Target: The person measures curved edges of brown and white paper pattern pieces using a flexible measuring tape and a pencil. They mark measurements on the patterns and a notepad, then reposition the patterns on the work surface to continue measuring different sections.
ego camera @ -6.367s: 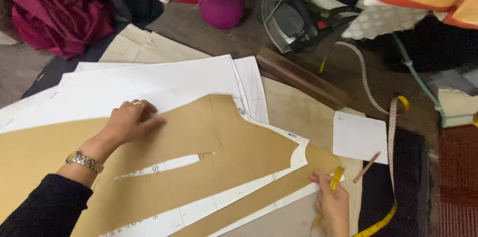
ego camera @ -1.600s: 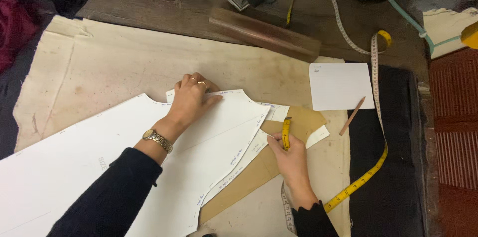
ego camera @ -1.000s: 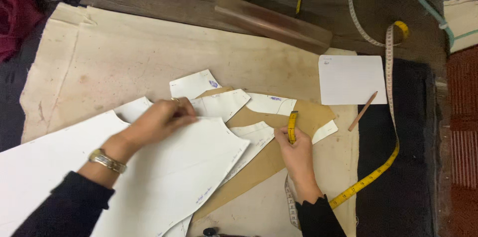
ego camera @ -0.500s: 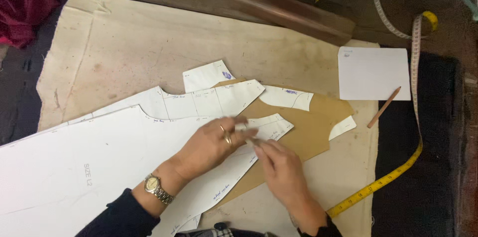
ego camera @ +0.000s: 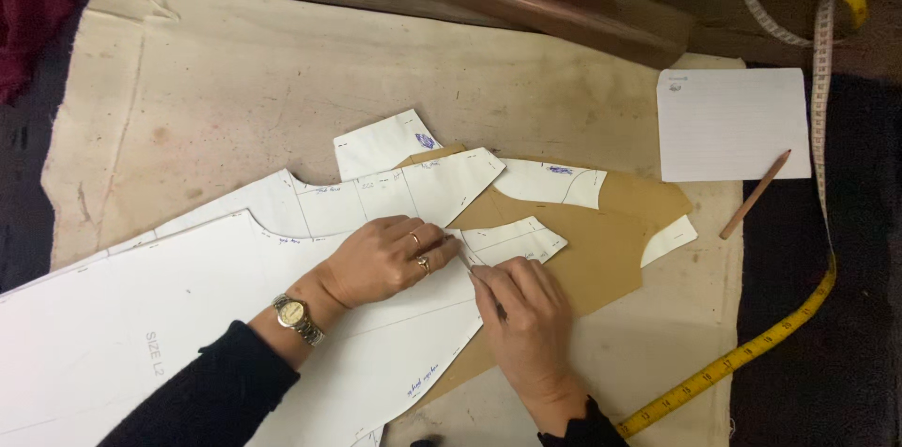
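My left hand (ego camera: 390, 259), with rings and a wristwatch (ego camera: 293, 315), lies on a large white paper pattern (ego camera: 188, 315), and its thumb and fingers pinch the sheet's right edge. My right hand (ego camera: 526, 315) meets it there, fingers together on that same edge. A brown paper pattern (ego camera: 601, 250) lies under the white sheets, to the right of both hands. Smaller white pattern pieces (ego camera: 550, 182) overlap it. The yellow tool my right hand held earlier is out of sight.
Everything rests on a beige cloth (ego camera: 235, 99). A lined note sheet (ego camera: 733, 123) and a pencil (ego camera: 754, 195) lie at the right, with a yellow tape measure (ego camera: 752, 358) curving past them. A long dark wooden block (ego camera: 564, 0) sits at the back. Dark red fabric (ego camera: 28, 24) shows far left.
The white pattern has been slid over the brown one. My right hand has moved left from the brown paper, and both hands now meet at the white sheet's edge.
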